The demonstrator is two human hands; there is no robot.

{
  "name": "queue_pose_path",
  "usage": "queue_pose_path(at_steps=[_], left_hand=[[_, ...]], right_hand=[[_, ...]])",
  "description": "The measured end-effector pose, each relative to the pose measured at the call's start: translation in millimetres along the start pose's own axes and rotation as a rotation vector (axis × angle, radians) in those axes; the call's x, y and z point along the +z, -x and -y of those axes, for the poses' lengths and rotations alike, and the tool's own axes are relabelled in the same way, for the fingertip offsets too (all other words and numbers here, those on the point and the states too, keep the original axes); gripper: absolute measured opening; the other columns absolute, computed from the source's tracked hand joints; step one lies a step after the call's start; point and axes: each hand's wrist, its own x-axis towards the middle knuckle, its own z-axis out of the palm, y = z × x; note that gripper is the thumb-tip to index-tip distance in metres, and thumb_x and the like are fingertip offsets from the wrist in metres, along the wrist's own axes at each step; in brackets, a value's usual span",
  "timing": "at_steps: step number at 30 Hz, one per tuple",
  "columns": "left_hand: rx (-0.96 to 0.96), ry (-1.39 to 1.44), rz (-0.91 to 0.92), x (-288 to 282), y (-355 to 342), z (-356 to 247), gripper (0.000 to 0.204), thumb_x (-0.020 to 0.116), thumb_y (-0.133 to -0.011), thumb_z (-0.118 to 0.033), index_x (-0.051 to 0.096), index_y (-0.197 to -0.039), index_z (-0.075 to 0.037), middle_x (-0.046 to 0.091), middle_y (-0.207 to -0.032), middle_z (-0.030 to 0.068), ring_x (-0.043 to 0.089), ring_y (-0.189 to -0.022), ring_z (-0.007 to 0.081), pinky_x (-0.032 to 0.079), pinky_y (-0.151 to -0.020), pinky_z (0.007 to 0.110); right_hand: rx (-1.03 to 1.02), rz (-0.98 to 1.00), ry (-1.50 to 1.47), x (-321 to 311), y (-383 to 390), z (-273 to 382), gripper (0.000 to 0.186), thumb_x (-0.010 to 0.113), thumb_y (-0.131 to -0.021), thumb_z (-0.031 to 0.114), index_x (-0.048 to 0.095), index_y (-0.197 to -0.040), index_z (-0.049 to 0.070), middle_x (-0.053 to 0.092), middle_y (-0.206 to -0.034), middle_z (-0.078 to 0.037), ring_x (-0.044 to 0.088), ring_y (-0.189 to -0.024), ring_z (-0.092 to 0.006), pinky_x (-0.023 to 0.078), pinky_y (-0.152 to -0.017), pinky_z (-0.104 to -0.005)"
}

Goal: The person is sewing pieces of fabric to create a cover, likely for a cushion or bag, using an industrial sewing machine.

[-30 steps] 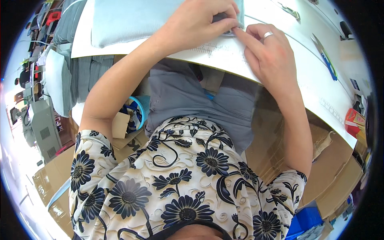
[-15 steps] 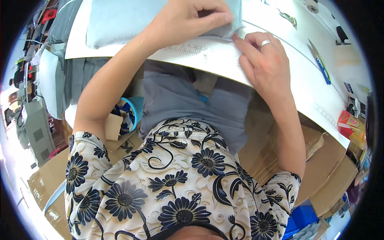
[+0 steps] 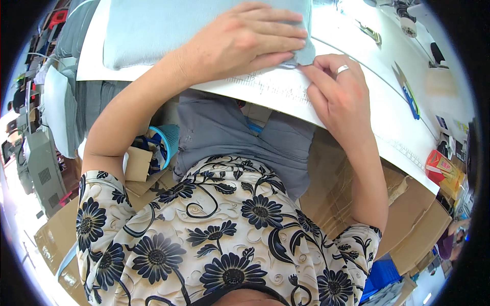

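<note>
A pale blue-grey padded fabric piece (image 3: pixel 153 35), like a flat cushion, lies on the white table (image 3: pixel 286 94) along its near side. My left hand (image 3: pixel 245 43) rests on the piece near its right corner, palm down with fingers stretched out. At that corner, the thumb and forefinger of my right hand (image 3: pixel 339 92) are pinched together on the fabric's edge. A ring is on one right finger. What lies under the left palm is hidden. Ruler markings run along the table's near edge, below both hands.
Blue-handled scissors (image 3: pixel 410 94) lie on the table to the right, and a small metal tool (image 3: pixel 371 33) beyond my right hand. Grey fabric pieces (image 3: pixel 76 38) are stacked at the left. A blue basket (image 3: pixel 171 145) and cardboard (image 3: pixel 408 224) stand below the table.
My left hand has gone from raised, curled fingers to lying flat on the fabric's corner. The right hand keeps its pinch there. The whole view has shifted slightly.
</note>
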Motion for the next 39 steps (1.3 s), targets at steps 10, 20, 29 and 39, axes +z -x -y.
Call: queue_pose_path(at_steps=[10,20,29,39], left_hand=[[-0.376,0.343,0.252,-19.6,2.7,-15.4,0.039,0.071,-0.088,-0.017,0.067,-0.126,-0.008,0.066,-0.129,0.0067,0.056,-0.130,0.0232,0.037,-0.115,0.048],[-0.338,0.075,0.111,10.0,-30.9,9.5,0.027,0.068,-0.092,-0.019,0.069,-0.114,-0.003,0.070,-0.115,0.0127,0.064,-0.117,0.0288,0.045,-0.105,0.047],[-0.335,0.460,0.075,13.4,-27.7,45.9,0.024,0.070,-0.090,-0.017,0.069,-0.106,0.001,0.071,-0.108,0.0150,0.065,-0.114,0.0309,0.045,-0.105,0.052],[-0.282,0.358,0.013,19.5,-25.6,50.0,0.023,0.071,-0.089,-0.017,0.072,-0.103,0.000,0.073,-0.108,0.0138,0.068,-0.107,0.0314,0.050,-0.102,0.048]], right_hand=[[-0.093,0.081,0.035,-10.2,-8.3,-3.8,0.013,0.069,-0.074,0.008,0.072,-0.086,0.008,0.057,-0.087,-0.002,0.058,-0.087,-0.0208,0.047,-0.081,-0.0361],[-0.073,0.040,0.237,-19.5,-28.8,-38.7,0.016,0.066,-0.077,0.006,0.072,-0.092,0.008,0.061,-0.090,-0.004,0.060,-0.089,-0.0227,0.046,-0.086,-0.0381],[-0.017,-0.078,0.200,-0.4,-30.8,-42.0,0.016,0.066,-0.079,0.006,0.071,-0.094,0.009,0.062,-0.091,-0.003,0.060,-0.087,-0.0217,0.048,-0.084,-0.0379],[0.008,-0.118,0.181,3.1,-26.7,-55.1,0.018,0.066,-0.083,0.007,0.072,-0.099,0.012,0.063,-0.090,-0.003,0.060,-0.081,-0.0203,0.049,-0.079,-0.0379]])
